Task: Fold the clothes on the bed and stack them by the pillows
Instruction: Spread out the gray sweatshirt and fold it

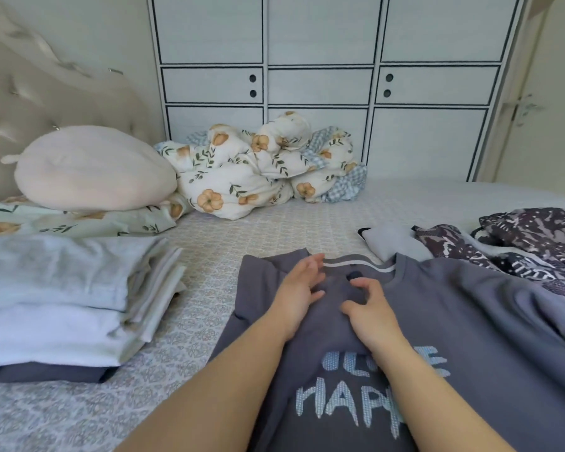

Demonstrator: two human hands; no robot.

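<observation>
A grey sweatshirt [470, 321] with pale blue lettering lies face up on the bed, its left side folded in over the chest. My left hand [299, 288] rests flat on the folded part near the collar, fingers straight. Beside it, my right hand [369, 308] sits on the same fold, its fingers bent and spread over the cloth. At the left a stack of folded clothes [62, 298] in pale grey and white sits by the pillows, with a dark piece at the bottom. A round pink pillow [92, 168] lies behind the stack.
A crumpled floral duvet [258, 164] lies at the back against the white wardrobe [323, 60]. Unfolded dark patterned clothes [529, 243] and a pale grey piece [392, 243] lie at the right. The patterned bedsheet [209, 288] shows between stack and sweatshirt. A tufted headboard [30, 102] stands at the left.
</observation>
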